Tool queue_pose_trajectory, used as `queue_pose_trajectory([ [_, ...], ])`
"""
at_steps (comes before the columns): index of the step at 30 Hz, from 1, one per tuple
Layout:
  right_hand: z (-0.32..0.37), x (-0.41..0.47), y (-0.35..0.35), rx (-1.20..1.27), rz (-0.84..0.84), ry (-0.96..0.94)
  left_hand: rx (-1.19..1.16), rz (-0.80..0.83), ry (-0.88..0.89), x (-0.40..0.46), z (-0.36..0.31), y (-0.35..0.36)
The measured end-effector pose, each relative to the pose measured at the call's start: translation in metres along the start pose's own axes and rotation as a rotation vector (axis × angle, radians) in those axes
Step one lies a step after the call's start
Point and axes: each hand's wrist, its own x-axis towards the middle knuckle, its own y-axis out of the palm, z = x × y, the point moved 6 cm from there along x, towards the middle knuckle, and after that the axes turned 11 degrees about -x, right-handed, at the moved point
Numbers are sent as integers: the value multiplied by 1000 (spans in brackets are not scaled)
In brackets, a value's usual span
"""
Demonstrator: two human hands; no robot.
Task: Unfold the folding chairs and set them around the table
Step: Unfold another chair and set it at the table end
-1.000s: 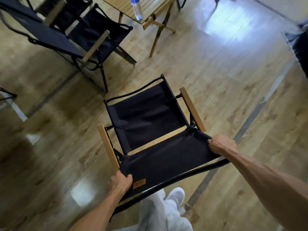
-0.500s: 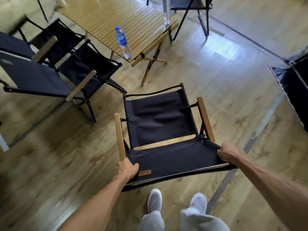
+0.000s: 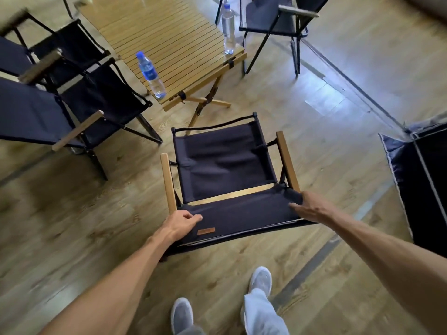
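An unfolded black fabric folding chair (image 3: 225, 163) with wooden armrests stands on the floor in front of me, facing the short end of the slatted wooden table (image 3: 169, 37). My left hand (image 3: 180, 224) curls over the left top corner of its backrest. My right hand (image 3: 312, 209) lies flat with its fingers stretched out over the right top corner, not gripping. Two more unfolded chairs (image 3: 101, 100) stand along the table's left side, and another chair (image 3: 273, 18) stands at its far right.
Two water bottles stand on the table, one (image 3: 151, 74) at the near left corner and one (image 3: 228, 32) at the right edge. A black fabric box (image 3: 425, 184) sits on the floor at the right. My feet (image 3: 260, 279) are just behind the chair.
The chair has come closer to the table's end and now sits level on the floor. My right hand has opened from a fist grip to flat fingers.
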Motion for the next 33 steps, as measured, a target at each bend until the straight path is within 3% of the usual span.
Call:
queue_pose_trajectory([
  [4, 15, -15, -13, -203, -143, -290, -76, 181, 131, -27, -57, 40],
  [8, 8, -46, 16, -393, -103, -492, 345, 293, 315, -67, -90, 95],
  [11, -6, -40, 26, -626, -138, -441, 710, 277, 382, -85, -70, 127],
  [13, -6, -34, 20, -656, -182, -304, 807, 154, 379, -85, -59, 137],
  [17, -11, -22, 9, -665, -221, -187, 802, -92, 413, -75, -72, 137],
  [22, -30, 7, -21, -663, -206, -184, 737, -128, 386, -59, -104, 147],
  [33, -68, 152, -160, -684, -271, -246, 573, -239, 258, 42, -253, 149],
])
